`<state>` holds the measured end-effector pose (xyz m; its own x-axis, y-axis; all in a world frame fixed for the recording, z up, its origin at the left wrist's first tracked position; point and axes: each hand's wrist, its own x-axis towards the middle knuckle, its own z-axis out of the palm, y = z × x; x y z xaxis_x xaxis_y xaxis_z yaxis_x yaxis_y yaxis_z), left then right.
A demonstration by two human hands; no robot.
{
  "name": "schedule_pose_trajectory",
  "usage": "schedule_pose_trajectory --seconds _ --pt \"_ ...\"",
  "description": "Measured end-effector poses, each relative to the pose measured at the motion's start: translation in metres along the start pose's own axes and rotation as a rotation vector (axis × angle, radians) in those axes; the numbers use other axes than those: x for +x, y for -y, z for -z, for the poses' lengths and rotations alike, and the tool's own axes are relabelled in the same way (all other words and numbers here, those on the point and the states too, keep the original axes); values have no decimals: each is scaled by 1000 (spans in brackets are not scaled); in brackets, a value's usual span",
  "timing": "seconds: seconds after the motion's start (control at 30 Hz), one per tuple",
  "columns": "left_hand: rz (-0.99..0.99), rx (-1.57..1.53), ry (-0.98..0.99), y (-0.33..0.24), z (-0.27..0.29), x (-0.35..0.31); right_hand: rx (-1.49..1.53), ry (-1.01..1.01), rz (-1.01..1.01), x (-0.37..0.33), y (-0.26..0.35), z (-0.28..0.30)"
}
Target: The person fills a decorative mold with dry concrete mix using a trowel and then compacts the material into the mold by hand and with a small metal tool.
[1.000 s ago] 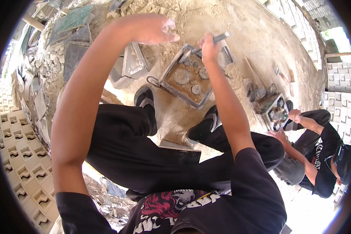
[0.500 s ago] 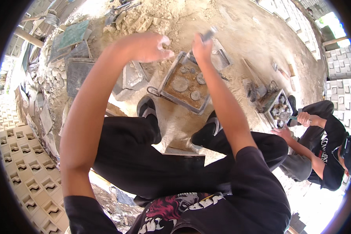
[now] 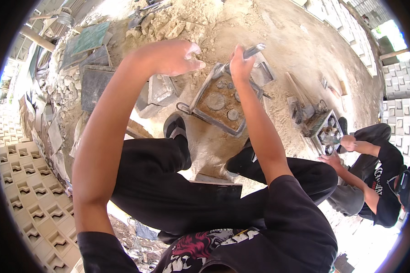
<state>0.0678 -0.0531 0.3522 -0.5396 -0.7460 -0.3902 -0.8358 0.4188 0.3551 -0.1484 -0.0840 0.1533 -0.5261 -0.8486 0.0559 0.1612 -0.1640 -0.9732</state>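
Note:
My right hand (image 3: 241,67) is closed around a grey metal hand tool (image 3: 254,50) whose bright end sticks out past the fist. The tool's exact kind does not show clearly. It is above the far edge of a square metal frame (image 3: 216,127) on the ground, which has a ring handle at its left corner. Brown sandy material fills the frame, with a large round disc (image 3: 215,101) and several smaller round pieces in it. My left hand (image 3: 176,58) hovers left of the frame's far corner, fingers bent and apart, pale dust on the tips, holding nothing.
At right a co-worker (image 3: 373,182) bends over a similar frame (image 3: 329,132), a tool in one hand. Long-handled tools (image 3: 300,93) lie beside it. Dark slabs (image 3: 95,86) and a grey block (image 3: 161,91) stand left; a heap of earth (image 3: 168,22) lies beyond.
My right hand's tool has tilted, its bright end now lower and farther right. My left hand stays nearly in place. The co-worker's tool hand has moved closer to their frame.

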Motion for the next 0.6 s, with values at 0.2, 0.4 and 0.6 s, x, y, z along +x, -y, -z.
schedule_pose_trajectory --seconds 0.2,0.4,0.6 --pt "-39 7 2 5 1 11 -173 332 -6 32 6 15" --pt "-38 0 46 2 2 1 -395 489 287 18 36 12" --pt "-38 22 3 -2 4 1 -198 333 126 32 43 13"
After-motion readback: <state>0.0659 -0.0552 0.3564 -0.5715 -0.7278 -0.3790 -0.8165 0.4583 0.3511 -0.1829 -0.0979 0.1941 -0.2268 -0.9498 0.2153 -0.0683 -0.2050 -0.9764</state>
